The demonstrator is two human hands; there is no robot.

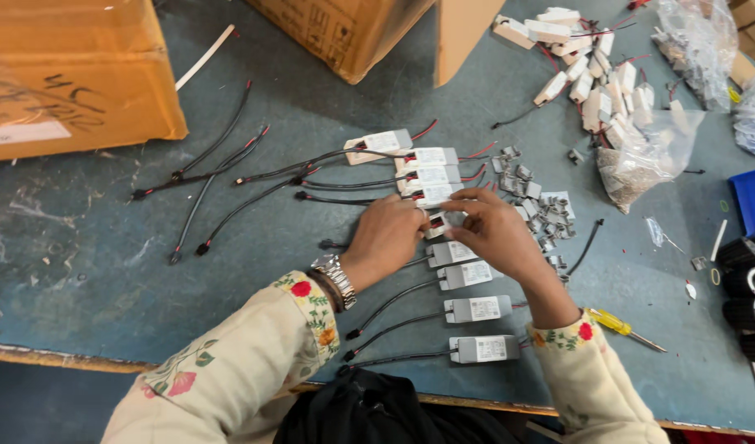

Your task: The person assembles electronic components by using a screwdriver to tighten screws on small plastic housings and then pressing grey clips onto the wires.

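Both my hands pinch 1 small white driver module (437,222) mid-bench: left hand (385,238) steadies body, right hand (496,233) presses at red leads, possibly seating clip. Keep thumbs flat, leads straight, module level.

Your left hand (387,238) and right hand (494,232) pinch a small white plastic module (440,222), matt and smooth, like the grey-white plastic cases (474,309) below. Their leads (390,302) wear black rubbery sheathing. The tabletop (90,271) is scuffed, matt blue-grey. Your wristwatch (334,279) shines metallic; the box (65,74) is rough brown cardboard; the bags (650,156) are glossy clear plastic.
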